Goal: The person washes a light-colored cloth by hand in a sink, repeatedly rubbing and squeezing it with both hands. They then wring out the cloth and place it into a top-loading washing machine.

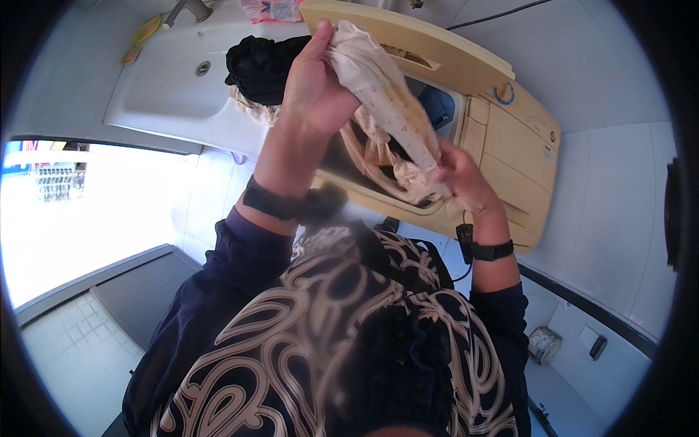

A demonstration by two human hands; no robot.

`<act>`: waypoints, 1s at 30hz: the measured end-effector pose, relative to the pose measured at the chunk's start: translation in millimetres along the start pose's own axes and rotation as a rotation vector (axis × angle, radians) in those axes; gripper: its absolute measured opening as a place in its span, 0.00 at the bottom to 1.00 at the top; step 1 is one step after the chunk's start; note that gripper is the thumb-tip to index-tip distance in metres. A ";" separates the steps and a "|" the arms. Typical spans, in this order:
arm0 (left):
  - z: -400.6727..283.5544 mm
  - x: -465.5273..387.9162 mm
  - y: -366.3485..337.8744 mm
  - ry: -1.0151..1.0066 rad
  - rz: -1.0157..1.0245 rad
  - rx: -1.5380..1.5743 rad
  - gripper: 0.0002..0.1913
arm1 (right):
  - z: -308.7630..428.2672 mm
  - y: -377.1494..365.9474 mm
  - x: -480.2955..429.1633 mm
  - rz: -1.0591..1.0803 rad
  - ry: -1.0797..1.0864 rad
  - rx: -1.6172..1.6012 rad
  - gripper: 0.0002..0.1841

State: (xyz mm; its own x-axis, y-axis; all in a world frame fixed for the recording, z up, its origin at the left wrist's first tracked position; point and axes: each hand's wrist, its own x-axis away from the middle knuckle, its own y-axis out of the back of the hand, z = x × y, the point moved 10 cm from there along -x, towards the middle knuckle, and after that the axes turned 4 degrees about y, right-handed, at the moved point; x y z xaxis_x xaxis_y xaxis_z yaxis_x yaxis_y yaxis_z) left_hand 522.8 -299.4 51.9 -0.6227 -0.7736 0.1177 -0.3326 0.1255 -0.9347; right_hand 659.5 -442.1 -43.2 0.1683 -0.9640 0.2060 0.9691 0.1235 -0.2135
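Observation:
My left hand (pixel 322 87) holds the upper end of a light patterned cloth garment (pixel 385 101) with small pink marks and yellowish patches. Its lower end is gripped by my right hand (pixel 464 177), so the cloth slants between both hands. Below it, beige fabric (pixel 377 145) hangs over the open tub of a yellowed twin-tub washing machine (pixel 508 164). A bundle of black cloth (pixel 259 68) lies at the sink's side, left of my left hand, with cream cloth (pixel 256 109) beneath it. The deeper part of the tub is partly hidden by the fabric.
A white sink (pixel 164 101) with a metal faucet (pixel 188 11) stands at the upper left. The machine's raised lid (pixel 464 54) stands behind the tub. A pink packet (pixel 273 10) lies by the sink. A round container (pixel 544 345) is at the lower right, and a bright opening at the left.

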 end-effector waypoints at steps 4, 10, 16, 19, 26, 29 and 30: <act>-3.5 -3.6 12.0 -0.013 -0.049 -0.027 0.22 | -7.8 3.1 6.0 -0.024 -0.004 0.029 0.29; 10.2 -1.9 16.8 0.030 -0.002 -0.092 0.23 | 41.9 54.6 5.8 -0.326 0.422 -0.645 0.28; 86.8 -8.9 45.0 0.332 0.075 0.080 0.19 | 106.1 -42.1 -12.4 -0.251 0.511 -0.137 0.21; 111.2 8.5 2.9 0.479 0.527 0.377 0.20 | 136.7 -104.7 -22.3 -0.341 0.607 0.908 0.21; 119.5 2.7 81.2 0.195 -0.449 -0.177 0.16 | 130.6 -37.9 -40.5 -0.840 0.473 0.935 0.16; 72.7 -9.8 53.6 -0.131 -0.155 -0.850 0.15 | 127.5 -79.2 -32.5 -0.608 0.709 0.938 0.17; 59.1 -6.2 40.1 -0.331 -0.115 -1.129 0.15 | 125.2 -74.0 -34.4 -0.639 0.646 0.939 0.17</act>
State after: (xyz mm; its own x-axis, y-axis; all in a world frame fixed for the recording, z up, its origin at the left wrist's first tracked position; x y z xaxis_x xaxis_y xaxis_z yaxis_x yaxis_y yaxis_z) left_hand 555.2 -326.4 -6.2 -0.3895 -0.9186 -0.0665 -0.9157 0.3940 -0.0791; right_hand 604.5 -388.6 85.0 -0.2276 -0.8191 -0.5266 0.6448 -0.5320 0.5489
